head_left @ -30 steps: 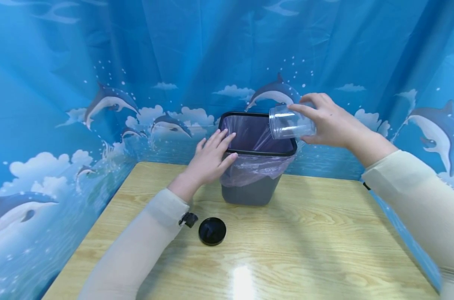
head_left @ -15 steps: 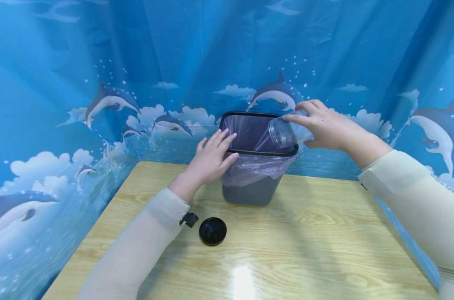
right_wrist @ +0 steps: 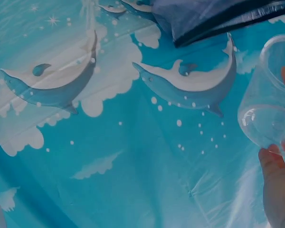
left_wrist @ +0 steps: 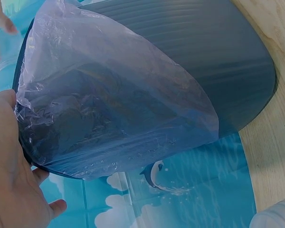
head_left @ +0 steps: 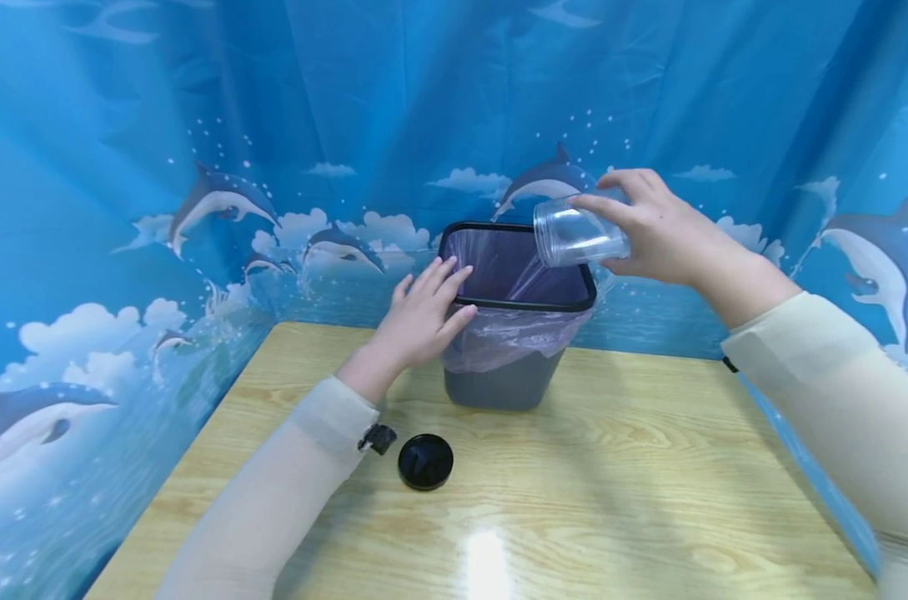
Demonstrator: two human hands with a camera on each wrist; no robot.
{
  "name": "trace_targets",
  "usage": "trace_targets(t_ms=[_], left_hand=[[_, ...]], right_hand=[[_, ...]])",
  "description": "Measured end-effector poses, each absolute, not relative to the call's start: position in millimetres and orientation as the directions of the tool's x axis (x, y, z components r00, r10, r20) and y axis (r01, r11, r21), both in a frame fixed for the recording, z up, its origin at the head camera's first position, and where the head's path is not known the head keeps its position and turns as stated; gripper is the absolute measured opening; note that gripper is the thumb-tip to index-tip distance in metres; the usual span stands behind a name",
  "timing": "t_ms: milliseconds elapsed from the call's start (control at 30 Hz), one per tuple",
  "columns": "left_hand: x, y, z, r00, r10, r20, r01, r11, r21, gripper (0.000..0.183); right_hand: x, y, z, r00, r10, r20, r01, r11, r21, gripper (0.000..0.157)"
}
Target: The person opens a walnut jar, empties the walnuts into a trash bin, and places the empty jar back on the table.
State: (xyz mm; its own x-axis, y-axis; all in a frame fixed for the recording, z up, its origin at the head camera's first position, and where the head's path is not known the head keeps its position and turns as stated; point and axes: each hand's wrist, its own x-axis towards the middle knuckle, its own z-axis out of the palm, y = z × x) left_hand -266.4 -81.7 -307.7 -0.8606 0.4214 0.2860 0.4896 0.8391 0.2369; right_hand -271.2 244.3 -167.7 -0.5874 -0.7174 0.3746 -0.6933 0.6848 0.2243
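A grey trash can with a black rim and a translucent purple liner bag folded over its edge stands upright on the table. My left hand rests at the left side of the rim, its fingers straight and spread. Over the right side of the can's opening, my right hand grips a clear plastic jar. The jar lies nearly sideways, mouth toward the left, and looks empty. A round black lid lies on the table in front of the can, near the left sleeve.
The can stands near the back of a light wood table. Directly behind the table hangs a blue curtain printed with dolphins and clouds, which also runs along the left and right sides.
The jar first dipped lower with its mouth tilted down toward the can, then rose again to nearly level in my right hand. The left hand, can and lid stay in place.
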Motion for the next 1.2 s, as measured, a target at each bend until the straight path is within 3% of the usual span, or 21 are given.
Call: trace_targets(t_ms=[100, 300, 400, 900, 1200], left_hand=[[-266.7, -81.7, -308.0, -0.859, 0.423, 0.288, 0.491, 0.839, 0.234, 0.069], [-267.5, -81.9, -307.7, -0.858, 0.423, 0.291, 0.492, 0.839, 0.231, 0.069], [-267.5, -81.7, -307.4, -0.857, 0.427, 0.290, 0.497, 0.834, 0.239, 0.069], [-267.5, -82.0, -309.3, -0.856, 0.427, 0.292, 0.498, 0.835, 0.236, 0.069], [-267.6, -83.1, -309.2, -0.855, 0.425, 0.297, 0.497, 0.835, 0.236, 0.069]], right_hand=[[-271.3, 245.7, -166.6, -0.609, -0.705, 0.364, -0.685, 0.699, 0.207, 0.089], [-271.4, 249.4, -169.6, -0.756, -0.642, 0.129, -0.609, 0.762, 0.220, 0.091], [-272.0, 250.8, -170.5, -0.764, -0.634, 0.120, -0.600, 0.766, 0.229, 0.091], [-272.3, 249.3, -173.0, -0.725, -0.666, 0.177, -0.627, 0.744, 0.233, 0.091], [-271.2, 247.2, -167.0, -0.575, -0.715, 0.399, -0.692, 0.685, 0.230, 0.091]])
